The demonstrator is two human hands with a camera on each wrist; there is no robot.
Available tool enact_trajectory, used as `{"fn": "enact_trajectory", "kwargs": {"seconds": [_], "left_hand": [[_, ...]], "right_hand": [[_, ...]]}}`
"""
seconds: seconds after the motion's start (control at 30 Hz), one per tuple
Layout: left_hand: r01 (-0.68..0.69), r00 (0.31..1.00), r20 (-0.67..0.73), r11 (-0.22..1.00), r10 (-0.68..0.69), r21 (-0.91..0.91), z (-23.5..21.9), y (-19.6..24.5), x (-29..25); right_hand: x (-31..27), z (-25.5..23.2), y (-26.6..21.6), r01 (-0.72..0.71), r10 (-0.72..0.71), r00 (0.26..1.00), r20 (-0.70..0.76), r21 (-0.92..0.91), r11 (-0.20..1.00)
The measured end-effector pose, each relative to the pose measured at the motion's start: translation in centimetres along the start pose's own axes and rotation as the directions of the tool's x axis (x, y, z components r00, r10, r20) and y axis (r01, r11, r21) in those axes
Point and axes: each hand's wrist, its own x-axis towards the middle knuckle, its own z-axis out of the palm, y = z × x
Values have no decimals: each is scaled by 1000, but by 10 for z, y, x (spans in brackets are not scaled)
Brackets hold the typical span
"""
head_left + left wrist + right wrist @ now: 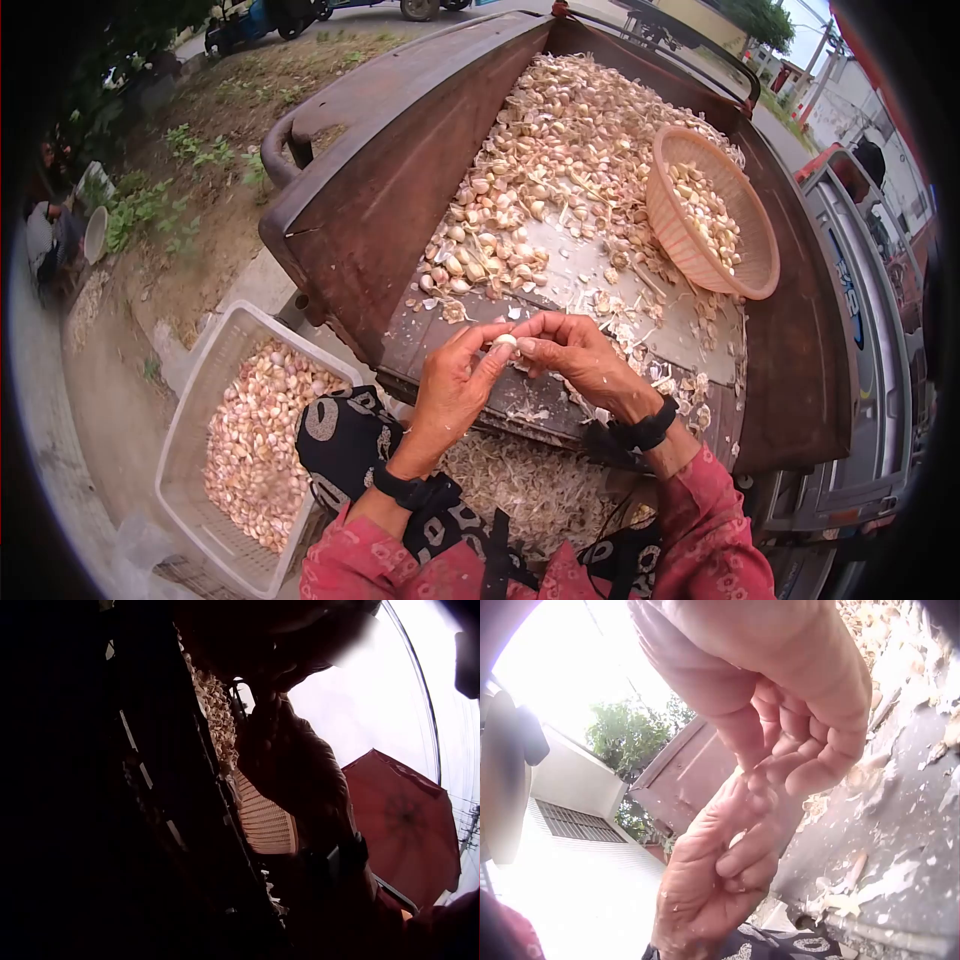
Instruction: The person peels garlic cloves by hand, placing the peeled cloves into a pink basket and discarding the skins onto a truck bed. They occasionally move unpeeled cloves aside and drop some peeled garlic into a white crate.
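Note:
A pale garlic clove [505, 341] is pinched between the thumb and fingers of my left hand [448, 385]. My right hand [588, 368] meets it from the other side, thumb and fingertips curled onto the same clove. The right wrist view shows the fingertips of the right hand [802, 712] and left hand [718, 874] together, largely covering the clove. Both hands are just above the near edge of a rusty metal cart bed [420, 350]. The left wrist view is very dark, with the right hand [300, 769] in shadow.
Unpeeled garlic [590, 130] is heaped in the cart bed. An orange plastic basket [665, 235] of peeled cloves leans at its right. A white crate [185, 470] of cloves stands at lower left. Husks [530, 480] lie below the cart edge. A red umbrella [401, 825] rises behind.

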Motion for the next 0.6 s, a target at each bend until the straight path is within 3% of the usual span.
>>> {"fn": "enact_trajectory", "kwargs": {"seconds": [0.03,0.1,0.13,0.2,0.23,0.3,0.37,0.4,0.43,0.47,0.5,0.53,0.57,0.6], "left_hand": [[-1,1000,4,1000,1,1,0,3,-2],[291,957,97,891,-275,-348,-4,15,-7],[292,956,96,891,-276,-347,-7,21,-10],[408,911,234,657,-341,-634,-13,34,-17],[409,911,234,657,-341,-633,-17,47,-23],[451,886,431,524,-169,-722,-25,81,-43],[220,957,289,648,0,-729,-16,120,-67],[222,957,289,647,-3,-729,-17,130,-74],[158,945,293,577,148,-801,-19,139,-79],[98,917,271,494,292,-864,-22,145,-83],[57,869,241,397,433,-916,-22,147,-85],[62,869,245,396,431,-916,-19,148,-72],[-116,727,139,321,672,-940,-13,145,-53],[-271,517,30,197,855,-942,-11,144,-42]], "right_hand": [[-3,1,-3,2,-2,1000,-4,2,1000],[-8,4,-8,-32,32,1000,1,36,999],[-8,2,-8,-32,32,999,3,37,999],[-2,-8,-10,-21,9,992,-124,-95,995],[5,-11,-8,-21,9,992,-124,-94,995],[19,-16,0,133,-236,963,-129,-534,835],[24,-2,-14,70,-174,976,-129,-572,817],[29,-2,-8,165,-321,944,-74,-737,656],[35,-3,-3,239,-449,894,14,-860,450],[42,-7,-2,189,-440,898,11,-912,364],[46,-13,2,190,-439,898,11,-911,366],[50,-19,7,187,-395,918,37,-918,350],[53,-25,11,185,-349,935,62,-925,331],[54,-26,11,241,-380,920,96,-903,356]]}}
